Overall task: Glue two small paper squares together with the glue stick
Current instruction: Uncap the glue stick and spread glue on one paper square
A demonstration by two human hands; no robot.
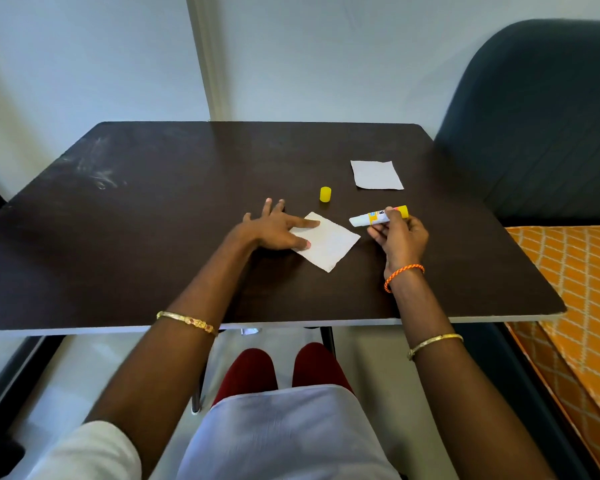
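Observation:
A white paper square [329, 242] lies turned like a diamond on the dark table [153, 220]. My left hand [274, 230] rests flat on the table, its forefinger and thumb pressing the paper's left corner. My right hand [400, 239] holds an uncapped glue stick [378, 217] just right of that paper, its white tip pointing left, slightly above the table. The yellow cap [325, 194] stands upright behind the paper. A second white paper square [376, 174] lies flat farther back to the right.
A dark blue chair [541, 116] stands at the table's right rear. An orange patterned cloth [582, 292] lies to the right, below the table edge. A white wall runs behind the table. My knees show under the front edge.

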